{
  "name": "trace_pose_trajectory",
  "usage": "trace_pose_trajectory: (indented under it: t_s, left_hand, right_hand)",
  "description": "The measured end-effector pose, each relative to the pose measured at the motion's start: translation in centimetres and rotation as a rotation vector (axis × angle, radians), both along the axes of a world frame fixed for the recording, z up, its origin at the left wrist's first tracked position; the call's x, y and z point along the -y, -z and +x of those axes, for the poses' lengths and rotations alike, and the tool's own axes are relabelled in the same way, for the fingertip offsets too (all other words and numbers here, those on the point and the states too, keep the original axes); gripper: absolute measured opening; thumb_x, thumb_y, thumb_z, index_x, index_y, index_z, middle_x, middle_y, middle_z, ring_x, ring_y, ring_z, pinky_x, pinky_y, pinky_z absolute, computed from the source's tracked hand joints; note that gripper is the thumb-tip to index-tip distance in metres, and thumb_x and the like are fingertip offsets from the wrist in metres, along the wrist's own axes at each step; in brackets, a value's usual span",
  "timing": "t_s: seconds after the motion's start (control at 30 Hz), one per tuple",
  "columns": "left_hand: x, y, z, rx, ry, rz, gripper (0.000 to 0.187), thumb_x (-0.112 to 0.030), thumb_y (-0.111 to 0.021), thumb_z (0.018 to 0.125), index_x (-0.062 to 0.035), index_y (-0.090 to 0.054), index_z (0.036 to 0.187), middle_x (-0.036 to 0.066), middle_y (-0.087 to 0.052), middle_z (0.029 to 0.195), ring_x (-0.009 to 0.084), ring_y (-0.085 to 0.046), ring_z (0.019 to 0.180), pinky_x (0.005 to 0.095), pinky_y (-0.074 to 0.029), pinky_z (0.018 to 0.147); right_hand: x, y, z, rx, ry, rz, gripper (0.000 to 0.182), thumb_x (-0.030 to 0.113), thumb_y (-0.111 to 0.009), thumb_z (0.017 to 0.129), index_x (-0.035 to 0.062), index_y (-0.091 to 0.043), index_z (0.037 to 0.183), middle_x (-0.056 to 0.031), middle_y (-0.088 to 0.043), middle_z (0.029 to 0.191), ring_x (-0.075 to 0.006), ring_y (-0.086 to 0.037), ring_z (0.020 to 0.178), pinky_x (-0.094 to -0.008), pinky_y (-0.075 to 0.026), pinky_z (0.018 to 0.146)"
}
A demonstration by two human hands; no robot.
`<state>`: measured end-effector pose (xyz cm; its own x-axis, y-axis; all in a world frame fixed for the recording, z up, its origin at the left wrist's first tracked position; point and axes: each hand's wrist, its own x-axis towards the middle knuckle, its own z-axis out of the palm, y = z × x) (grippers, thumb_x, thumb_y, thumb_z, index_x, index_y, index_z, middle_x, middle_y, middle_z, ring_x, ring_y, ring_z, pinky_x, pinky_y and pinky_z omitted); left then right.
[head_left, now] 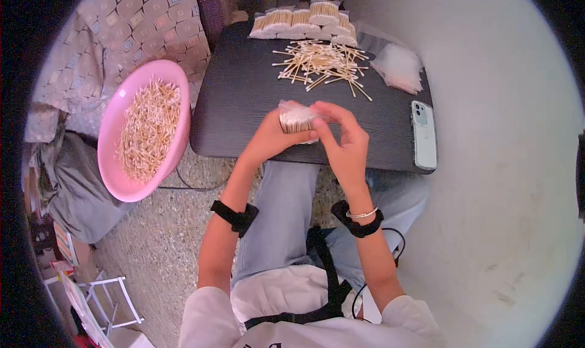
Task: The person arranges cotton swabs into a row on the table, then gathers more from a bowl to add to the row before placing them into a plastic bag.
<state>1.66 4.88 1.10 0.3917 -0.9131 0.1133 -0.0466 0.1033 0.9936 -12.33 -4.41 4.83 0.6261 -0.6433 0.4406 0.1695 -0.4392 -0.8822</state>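
Over the near edge of the dark table, my left hand [272, 133] is wrapped round a clear plastic bag of cotton swabs [297, 121]. The white tips and wooden sticks show through the plastic. My right hand [343, 133] pinches the right end of the same bag between thumb and fingers. Farther back on the table lies a loose pile of cotton swabs [323, 63]. Behind that pile, several filled bags of swabs [301, 21] are stacked along the far edge.
A pink basin [107, 138] full of loose swabs stands left of the black table [228, 98]. Flat clear bags [397, 66] lie at the table's far right. A phone [425, 134] rests by the right edge, next to the pale wall [499, 134].
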Motion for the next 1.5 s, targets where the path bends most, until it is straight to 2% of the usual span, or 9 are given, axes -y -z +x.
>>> trace_pose_trajectory:
  t_s: [0.13,0.43,0.53,0.73,1.03,1.13,1.23,1.33,1.5]
  left_hand:
    - [0.3,0.0,-0.5,-0.092,0.011,-0.079,0.035,-0.007,-0.075,0.082,-0.002,-0.059,0.113,0.005,-0.065,0.107,0.01,-0.059,0.097,0.0272,-0.049,0.084]
    - [0.1,0.4,-0.9,-0.101,0.05,-0.034,0.038,-0.007,-0.072,0.085,-0.0023,-0.057,0.119,0.003,-0.064,0.11,0.0101,-0.058,0.1,0.0273,-0.049,0.085]
    - [0.1,0.6,-1.1,-0.076,0.062,-0.037,0.037,-0.008,-0.072,0.085,-0.0027,-0.059,0.119,0.002,-0.064,0.109,0.0101,-0.058,0.099,0.0268,-0.048,0.085]
    - [0.2,1.0,-1.0,-0.006,0.084,-0.034,0.034,-0.009,-0.073,0.084,-0.0015,-0.062,0.115,0.003,-0.065,0.107,0.0096,-0.058,0.096,0.027,-0.049,0.083]
    - [0.3,1.8,-1.1,-0.005,0.042,0.022,0.039,-0.014,-0.078,0.08,-0.0027,-0.062,0.114,0.003,-0.068,0.1,0.01,-0.06,0.091,0.028,-0.049,0.079]
    - [0.3,1.5,-1.2,-0.006,0.063,0.015,0.039,-0.015,-0.078,0.081,-0.0025,-0.062,0.114,0.004,-0.068,0.102,0.0102,-0.06,0.092,0.0281,-0.048,0.08]
    - [-0.3,-0.3,-1.2,0.202,0.05,-0.038,0.037,-0.023,-0.073,0.087,-0.0012,-0.062,0.115,0.005,-0.067,0.104,0.011,-0.059,0.094,0.0291,-0.047,0.084]
    - [-0.7,0.5,-1.2,-0.013,-0.016,0.046,0.039,-0.033,-0.061,0.095,0.0002,-0.062,0.116,0.006,-0.066,0.108,0.0123,-0.058,0.099,0.03,-0.046,0.087]
    - [-0.8,0.3,-1.1,-0.04,-0.026,0.135,0.047,-0.04,-0.047,0.101,0.0012,-0.062,0.118,0.007,-0.065,0.111,0.0135,-0.056,0.103,0.0296,-0.043,0.092]
  right_hand:
    - [0.3,0.1,-0.1,-0.088,0.064,-0.211,0.021,0.006,-0.07,0.08,0.0051,-0.069,0.101,-0.0095,-0.068,0.106,-0.0248,-0.062,0.1,-0.0328,-0.051,0.084]
    - [1.7,0.7,-0.7,-0.077,-0.008,-0.376,0.015,0.007,-0.072,0.079,0.0042,-0.069,0.093,-0.0086,-0.068,0.105,-0.0271,-0.063,0.095,-0.0362,-0.051,0.082]
    - [2.3,1.2,-1.1,-0.077,-0.048,-0.317,0.011,0.008,-0.072,0.079,0.0046,-0.07,0.089,-0.008,-0.067,0.107,-0.0235,-0.063,0.091,-0.0328,-0.051,0.079]
    - [1.2,2.4,-0.4,-0.064,-0.094,0.299,0.021,0.012,-0.075,0.079,0.0032,-0.063,0.094,-0.0012,-0.059,0.092,-0.0095,-0.057,0.079,-0.0223,-0.047,0.069]
    - [1.1,2.8,-0.1,0.034,-0.224,0.619,0.017,0.007,-0.07,0.083,0.0038,-0.061,0.097,0.0011,-0.056,0.092,-0.0076,-0.053,0.085,-0.022,-0.045,0.071]
    - [1.3,2.8,0.0,-0.002,-0.216,0.691,0.017,0.006,-0.069,0.084,0.0043,-0.06,0.099,0.0008,-0.057,0.095,-0.008,-0.054,0.086,-0.0219,-0.045,0.074]
    - [1.1,2.3,-0.2,0.021,-0.261,0.649,0.019,0.007,-0.069,0.085,0.0048,-0.059,0.101,0.0004,-0.058,0.096,-0.0083,-0.054,0.088,-0.0219,-0.045,0.075]
    - [1.2,2.8,0.0,0.01,-0.235,0.581,0.021,0.008,-0.069,0.085,0.0051,-0.058,0.103,0.0007,-0.058,0.097,-0.0081,-0.053,0.09,-0.0222,-0.045,0.075]
    - [0.9,3.6,0.6,-0.015,-0.202,0.518,0.025,0.011,-0.071,0.085,0.0041,-0.057,0.104,-0.0006,-0.055,0.1,-0.0087,-0.053,0.09,-0.0235,-0.046,0.074]
